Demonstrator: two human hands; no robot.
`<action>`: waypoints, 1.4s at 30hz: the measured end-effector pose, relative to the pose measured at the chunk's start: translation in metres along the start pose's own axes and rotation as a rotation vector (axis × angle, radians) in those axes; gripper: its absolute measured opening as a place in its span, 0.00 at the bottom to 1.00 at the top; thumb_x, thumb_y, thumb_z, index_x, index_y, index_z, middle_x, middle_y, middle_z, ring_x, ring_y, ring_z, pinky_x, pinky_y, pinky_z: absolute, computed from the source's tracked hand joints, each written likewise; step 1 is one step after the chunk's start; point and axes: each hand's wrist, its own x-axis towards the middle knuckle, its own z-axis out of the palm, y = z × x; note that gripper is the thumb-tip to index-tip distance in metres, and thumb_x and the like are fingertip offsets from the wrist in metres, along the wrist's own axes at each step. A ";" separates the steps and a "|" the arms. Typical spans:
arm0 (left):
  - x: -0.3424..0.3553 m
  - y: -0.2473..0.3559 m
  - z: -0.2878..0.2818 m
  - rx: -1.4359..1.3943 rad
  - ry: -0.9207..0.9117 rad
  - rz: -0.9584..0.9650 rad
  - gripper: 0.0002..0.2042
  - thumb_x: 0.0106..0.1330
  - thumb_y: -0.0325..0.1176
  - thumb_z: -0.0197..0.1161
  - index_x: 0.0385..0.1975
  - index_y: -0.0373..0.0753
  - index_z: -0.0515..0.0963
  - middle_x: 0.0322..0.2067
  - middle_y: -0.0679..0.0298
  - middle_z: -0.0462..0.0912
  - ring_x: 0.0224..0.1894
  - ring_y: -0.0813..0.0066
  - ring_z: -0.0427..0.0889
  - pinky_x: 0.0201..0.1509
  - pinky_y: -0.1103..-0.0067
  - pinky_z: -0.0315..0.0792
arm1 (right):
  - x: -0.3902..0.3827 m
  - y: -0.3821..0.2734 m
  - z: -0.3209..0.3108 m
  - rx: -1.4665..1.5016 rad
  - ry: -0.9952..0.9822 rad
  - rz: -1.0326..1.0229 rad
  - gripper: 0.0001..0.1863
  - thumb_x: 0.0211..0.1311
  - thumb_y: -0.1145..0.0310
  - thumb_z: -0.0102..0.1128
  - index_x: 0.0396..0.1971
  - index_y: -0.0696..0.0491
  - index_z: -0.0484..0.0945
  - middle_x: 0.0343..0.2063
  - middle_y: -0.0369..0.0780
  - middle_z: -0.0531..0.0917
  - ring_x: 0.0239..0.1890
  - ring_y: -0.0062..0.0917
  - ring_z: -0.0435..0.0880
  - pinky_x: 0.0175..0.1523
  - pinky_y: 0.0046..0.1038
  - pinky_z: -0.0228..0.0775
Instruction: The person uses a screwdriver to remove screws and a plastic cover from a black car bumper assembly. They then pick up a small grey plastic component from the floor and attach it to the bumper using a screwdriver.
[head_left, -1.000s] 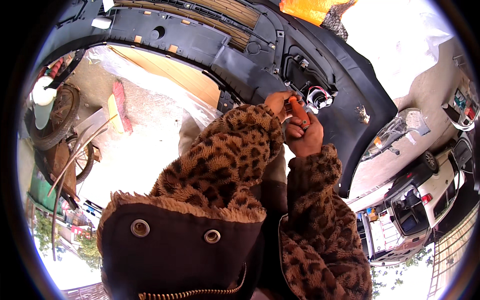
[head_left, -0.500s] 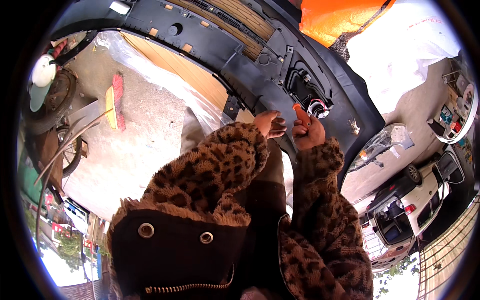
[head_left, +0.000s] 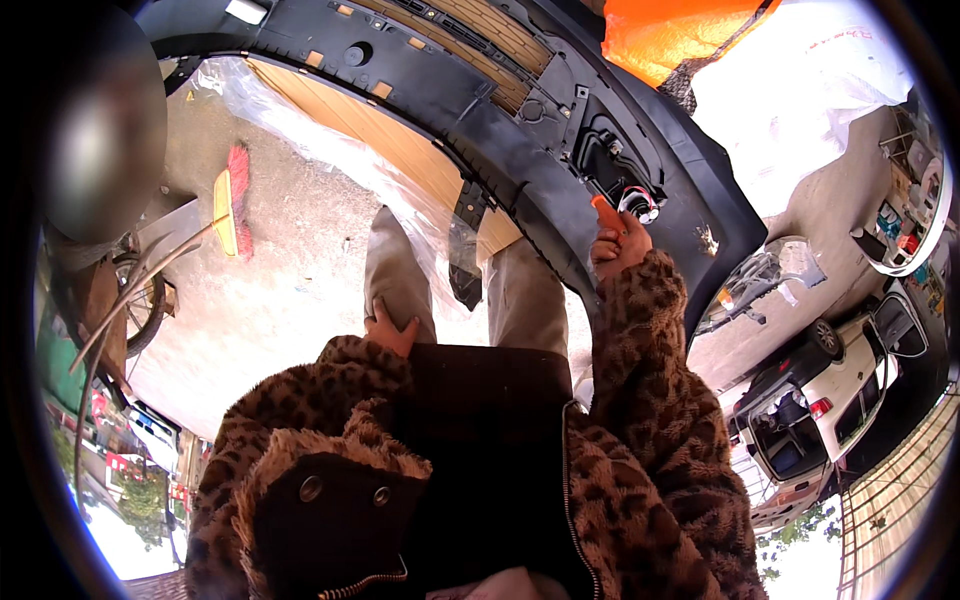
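One right hand [head_left: 622, 246] grips an orange-handled tool [head_left: 604, 211] right of centre, near a round fitting [head_left: 641, 206]; a loosened grip might scratch the black bumper [head_left: 695, 165]. The left hand [head_left: 389, 328] lies open on a thigh [head_left: 397, 275].

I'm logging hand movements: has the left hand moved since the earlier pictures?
Yes. Judged against the black car bumper, the left hand has moved back toward the body and leftward, now resting on the left trouser leg.

Red-bristled broom [head_left: 226, 214] at left, orange sheeting [head_left: 665, 38] at top, white vehicle [head_left: 853, 385] at right.
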 end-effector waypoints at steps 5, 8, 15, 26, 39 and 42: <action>0.010 0.029 0.012 0.280 0.071 -0.093 0.42 0.51 0.58 0.63 0.63 0.40 0.59 0.52 0.45 0.68 0.55 0.46 0.68 0.60 0.58 0.61 | -0.008 0.028 -0.008 -0.201 0.087 -0.154 0.17 0.65 0.50 0.51 0.40 0.48 0.73 0.16 0.31 0.65 0.14 0.18 0.61 0.18 0.24 0.54; 0.007 0.019 0.016 0.263 0.130 -0.016 0.39 0.53 0.56 0.62 0.60 0.38 0.61 0.52 0.46 0.67 0.55 0.48 0.69 0.60 0.60 0.62 | -0.034 0.012 -0.007 -1.531 0.512 -1.244 0.19 0.61 0.55 0.55 0.46 0.51 0.71 0.18 0.35 0.74 0.17 0.25 0.74 0.21 0.30 0.67; 0.021 0.025 0.008 0.150 0.068 -0.050 0.37 0.53 0.55 0.63 0.59 0.37 0.62 0.52 0.47 0.67 0.54 0.49 0.70 0.59 0.61 0.63 | -0.050 -0.002 0.059 -2.329 0.265 -0.981 0.19 0.64 0.57 0.50 0.45 0.58 0.68 0.25 0.42 0.82 0.27 0.33 0.83 0.28 0.35 0.74; 0.025 0.023 0.007 0.070 0.015 -0.078 0.36 0.54 0.54 0.63 0.58 0.37 0.63 0.50 0.48 0.67 0.53 0.50 0.70 0.59 0.62 0.64 | -0.054 -0.003 0.041 -0.833 0.275 -0.346 0.20 0.63 0.48 0.50 0.38 0.51 0.74 0.17 0.33 0.70 0.14 0.21 0.64 0.18 0.25 0.56; 0.023 0.032 -0.006 0.102 0.096 -0.079 0.35 0.54 0.53 0.63 0.56 0.36 0.64 0.47 0.50 0.69 0.51 0.52 0.71 0.55 0.63 0.66 | -0.032 -0.008 0.030 -0.446 0.145 -0.143 0.22 0.61 0.50 0.55 0.43 0.54 0.70 0.17 0.33 0.70 0.15 0.21 0.66 0.21 0.26 0.60; 0.025 0.034 -0.009 0.111 0.067 -0.079 0.35 0.54 0.54 0.62 0.56 0.35 0.65 0.47 0.50 0.69 0.50 0.53 0.72 0.54 0.63 0.66 | -0.029 -0.010 0.024 -0.245 0.049 -0.052 0.25 0.59 0.48 0.58 0.44 0.54 0.71 0.16 0.32 0.67 0.13 0.17 0.59 0.19 0.23 0.54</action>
